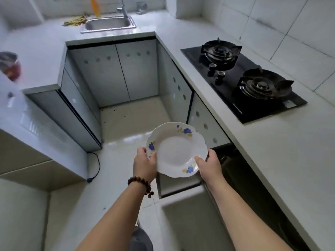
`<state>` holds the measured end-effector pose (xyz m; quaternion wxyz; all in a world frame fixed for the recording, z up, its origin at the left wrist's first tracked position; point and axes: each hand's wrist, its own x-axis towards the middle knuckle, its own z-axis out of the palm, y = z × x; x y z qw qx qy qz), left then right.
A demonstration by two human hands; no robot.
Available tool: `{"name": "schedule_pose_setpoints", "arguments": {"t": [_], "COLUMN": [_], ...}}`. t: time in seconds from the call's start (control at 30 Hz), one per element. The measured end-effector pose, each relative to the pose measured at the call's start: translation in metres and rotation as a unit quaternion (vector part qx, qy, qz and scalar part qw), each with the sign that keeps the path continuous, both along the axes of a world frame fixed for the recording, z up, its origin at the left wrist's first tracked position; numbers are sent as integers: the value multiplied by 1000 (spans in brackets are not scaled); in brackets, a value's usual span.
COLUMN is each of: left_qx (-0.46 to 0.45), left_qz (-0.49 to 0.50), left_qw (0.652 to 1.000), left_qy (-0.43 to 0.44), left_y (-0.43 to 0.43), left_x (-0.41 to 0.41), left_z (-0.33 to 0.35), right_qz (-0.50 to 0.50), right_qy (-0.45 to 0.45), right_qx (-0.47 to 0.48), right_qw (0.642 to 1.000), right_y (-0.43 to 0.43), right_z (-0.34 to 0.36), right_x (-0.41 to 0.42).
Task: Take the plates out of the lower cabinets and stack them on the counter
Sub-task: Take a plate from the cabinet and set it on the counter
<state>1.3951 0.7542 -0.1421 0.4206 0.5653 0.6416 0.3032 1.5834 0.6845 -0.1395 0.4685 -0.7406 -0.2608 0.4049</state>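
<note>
I hold a white plate [176,150] with a scalloped rim and blue flowers in both hands, above the floor in front of the right-hand cabinets. My left hand [145,163] grips its left rim, with a bead bracelet on that wrist. My right hand [208,164] grips its lower right rim. Just to the right of the plate, the lower cabinet [235,171] under the counter stands open and dark inside; its door [179,185] swings out below the plate. The white counter [272,151] runs along the right.
A black two-burner gas hob [243,80] sits in the right counter. A steel sink [108,24] with a tap lies at the back. A jar [10,67] stands on the left counter. A black cable [96,165] trails on the tiled floor.
</note>
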Motion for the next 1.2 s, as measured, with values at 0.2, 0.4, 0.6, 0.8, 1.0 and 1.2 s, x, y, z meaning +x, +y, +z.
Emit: {"name": "schedule_pose_setpoints", "arguments": {"t": [0.2, 0.4, 0.6, 0.8, 1.0, 1.2], "left_qx": [-1, -5, -4, 5, -22, -42], "left_qz": [81, 126, 128, 84, 55, 22], "left_qw": [997, 992, 991, 996, 998, 999], "left_qy": [-8, -14, -27, -13, -10, -19], "left_y": [45, 110, 195, 271, 339, 421], "left_x": [-69, -146, -210, -224, -198, -150], "left_z": [2, 2, 7, 12, 4, -10], "right_qz": [69, 88, 77, 35, -1, -27], "right_qy": [-17, 33, 70, 62, 39, 39], "right_qx": [-1, -11, 0, 5, -3, 4], "right_qw": [997, 996, 995, 997, 999, 999], "right_y": [74, 152, 238, 300, 357, 430], "right_z": [1, -5, -4, 0, -5, -23], "right_x": [-63, -143, -208, -223, -200, -154]}}
